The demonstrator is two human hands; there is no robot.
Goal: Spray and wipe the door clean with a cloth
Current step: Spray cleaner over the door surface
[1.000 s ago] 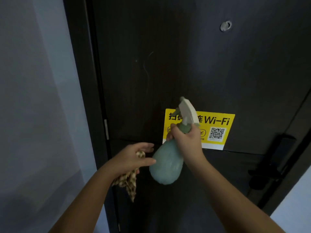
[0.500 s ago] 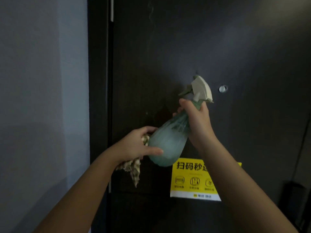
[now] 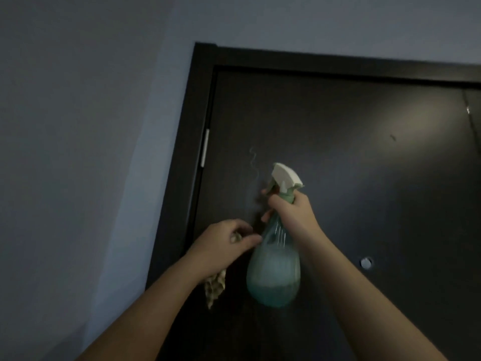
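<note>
Faced the dark door (image 3: 364,178) from close up, shut in its frame (image 3: 203,100), with a pale squiggle (image 3: 253,162) on the panel just above and left of the nozzle. Held the spray bottle (image 3: 273,269) upright before that left part of the panel, near the hinge (image 3: 205,147), and pointed its white trigger head (image 3: 285,175) up toward the squiggle, probably to wet that spot first. Gripped the neck with the right hand (image 3: 291,214), fingers curled round it and one fingertip up by the trigger, seemingly ready to squeeze; could not tell whether pressed. Kept the checked cloth (image 3: 214,287) bunched in the left hand (image 3: 221,246), fingers curled on it, tail hanging below the wrist, likely so wiping could follow the spray at once. Stretched the left thumb toward the bottle's shoulder, perhaps to steady it; touching or just short, could not tell. Saw blue-green liquid only in the bottle's bottom. Noted, further out, a small round peephole (image 3: 366,263) to the right and grey wall (image 3: 78,152) to the left.
</note>
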